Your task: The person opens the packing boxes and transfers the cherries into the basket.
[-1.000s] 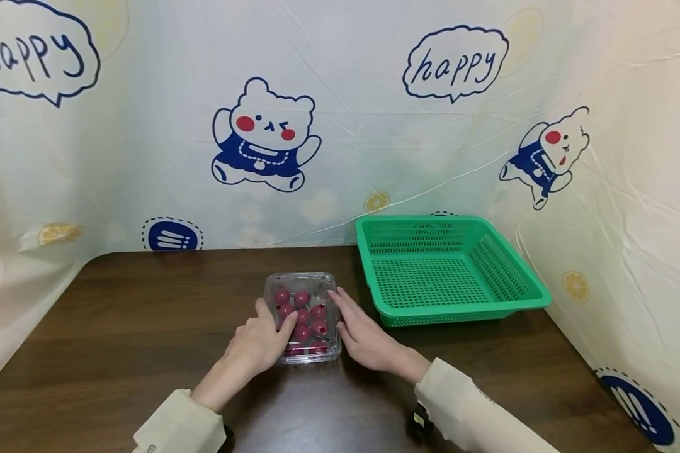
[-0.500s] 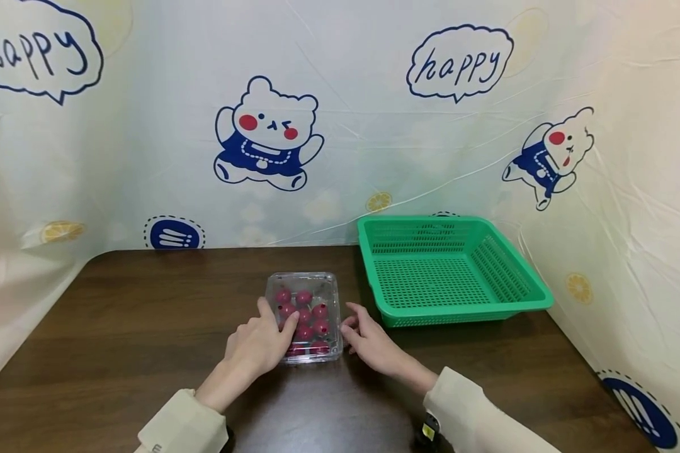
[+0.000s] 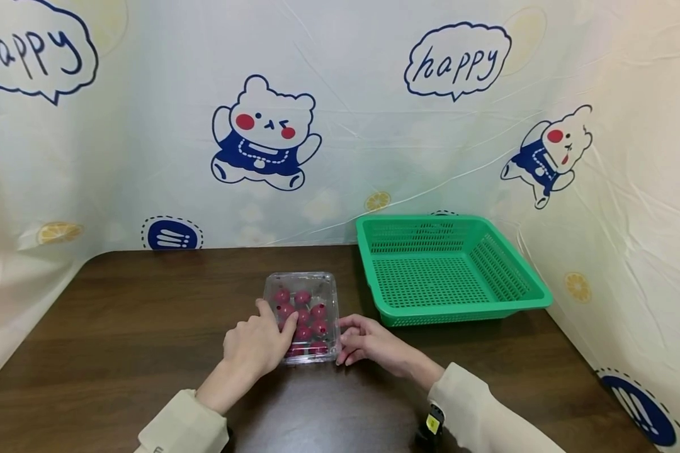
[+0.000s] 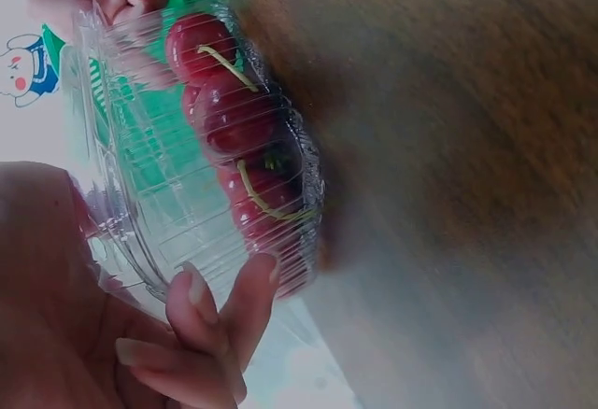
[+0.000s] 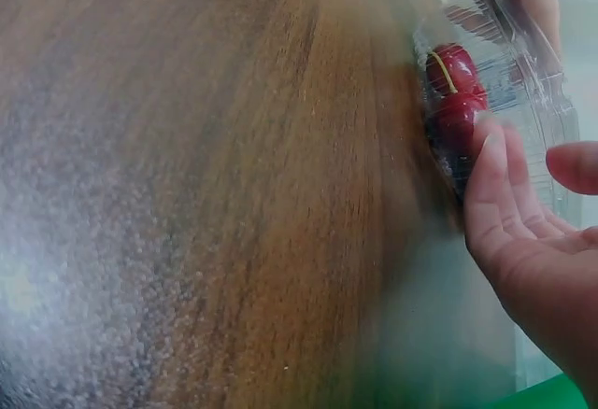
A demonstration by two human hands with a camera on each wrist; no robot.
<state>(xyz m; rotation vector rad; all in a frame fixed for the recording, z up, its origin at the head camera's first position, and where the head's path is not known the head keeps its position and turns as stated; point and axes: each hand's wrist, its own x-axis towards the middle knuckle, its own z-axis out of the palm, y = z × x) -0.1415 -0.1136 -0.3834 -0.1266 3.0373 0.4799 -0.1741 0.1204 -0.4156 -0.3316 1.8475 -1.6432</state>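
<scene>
A clear plastic clamshell box (image 3: 327, 289) of red cherries (image 3: 303, 316) sits on the table, its lid down. Green stems show through its ribbed side wall in the left wrist view. My left hand (image 3: 256, 340) holds the box from the left, thumb lying across the lid and fingers along the left wall. On the right side, near the front corner, is my right hand (image 3: 374, 345). Its fingertips (image 5: 491, 143) touch the side wall low down by the cherries, while the thumb (image 5: 575, 166) stands apart from them, close to the lid's rim.
A green plastic basket (image 3: 390, 311) with perforated walls stands to the right of the box. The dark wooden table (image 3: 147, 314) runs back to a pale printed curtain (image 3: 164, 126), which also hangs along both sides.
My right hand has come away from flat along the box's right wall, bent its fingers, and slid toward the front corner. The left hand and box stay in place.
</scene>
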